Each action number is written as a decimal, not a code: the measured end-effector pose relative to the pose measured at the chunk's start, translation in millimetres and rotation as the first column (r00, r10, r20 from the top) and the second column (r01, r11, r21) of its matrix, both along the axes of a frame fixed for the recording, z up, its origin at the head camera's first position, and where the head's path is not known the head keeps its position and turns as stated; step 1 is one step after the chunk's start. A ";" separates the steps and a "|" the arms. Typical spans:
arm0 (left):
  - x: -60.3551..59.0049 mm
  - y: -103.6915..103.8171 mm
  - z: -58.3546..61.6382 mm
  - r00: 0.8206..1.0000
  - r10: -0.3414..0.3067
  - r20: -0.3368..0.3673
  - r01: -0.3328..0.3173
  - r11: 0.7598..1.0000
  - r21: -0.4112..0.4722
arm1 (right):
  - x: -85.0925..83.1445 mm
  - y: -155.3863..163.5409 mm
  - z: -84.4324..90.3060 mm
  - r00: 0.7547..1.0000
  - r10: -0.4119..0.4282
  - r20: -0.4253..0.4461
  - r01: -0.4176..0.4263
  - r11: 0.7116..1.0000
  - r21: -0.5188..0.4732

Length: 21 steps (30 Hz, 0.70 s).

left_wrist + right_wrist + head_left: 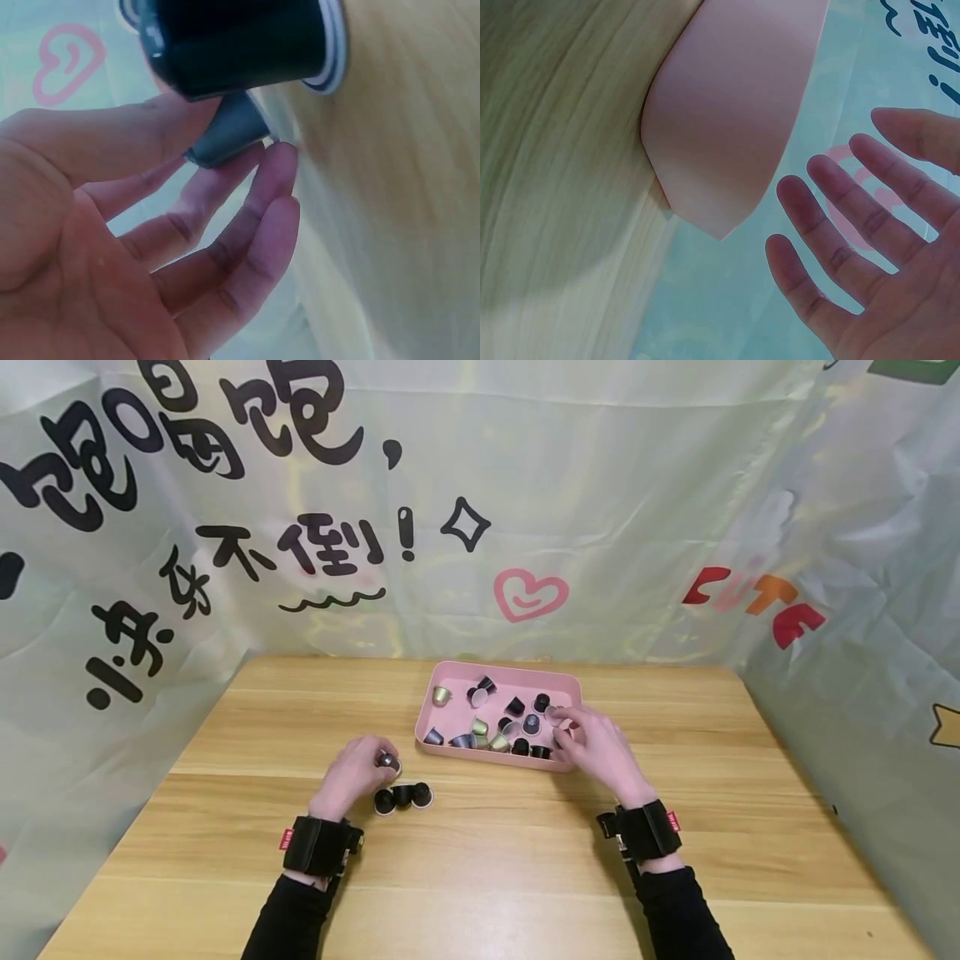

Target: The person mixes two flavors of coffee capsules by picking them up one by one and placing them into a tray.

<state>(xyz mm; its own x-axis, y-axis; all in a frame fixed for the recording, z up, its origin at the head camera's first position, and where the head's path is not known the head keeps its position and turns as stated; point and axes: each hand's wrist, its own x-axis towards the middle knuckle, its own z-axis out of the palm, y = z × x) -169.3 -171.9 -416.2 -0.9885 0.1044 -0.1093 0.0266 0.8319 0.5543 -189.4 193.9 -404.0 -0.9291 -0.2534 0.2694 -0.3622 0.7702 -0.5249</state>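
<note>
From the head view, my left hand (352, 774) sits on the wooden table (480, 860) just left of the pink tray (501, 671), fingertips pinched on a grey coffee capsule (387, 762) right behind a short row of three dark capsules (402, 796). The row lies close to my wrist, so the held capsule lands beside its fellows without much reach. My right hand (596, 745) rests over the tray's near right corner, among the loose capsules (495, 727) scattered inside; one pale capsule (555, 713) sits at its fingertips, though from here I cannot tell whether I grip it or only touch it.

The left wrist view shows my left hand's fingers (225, 225) loosely bent, with the thumb and forefinger pinching the grey capsule (225, 135) by its body. A dark capsule (240, 45) of the row looms just above it, lying on its side with its rim toward the table grain, so the two are nearly touching.

The right wrist view shows my right hand's fingers (832, 225) spread and fairly straight, nothing between them here, with the tray's outer wall (727, 112) just beside them; the fingertips run out of view, so whether they hold anything stays unclear
</note>
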 end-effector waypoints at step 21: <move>-0.8 -3.3 5.9 0.990 0.064 -0.130 -0.044 0.988 0.151 | 0.4 -0.3 0.4 1.000 0.011 0.027 -0.010 1.000 -0.015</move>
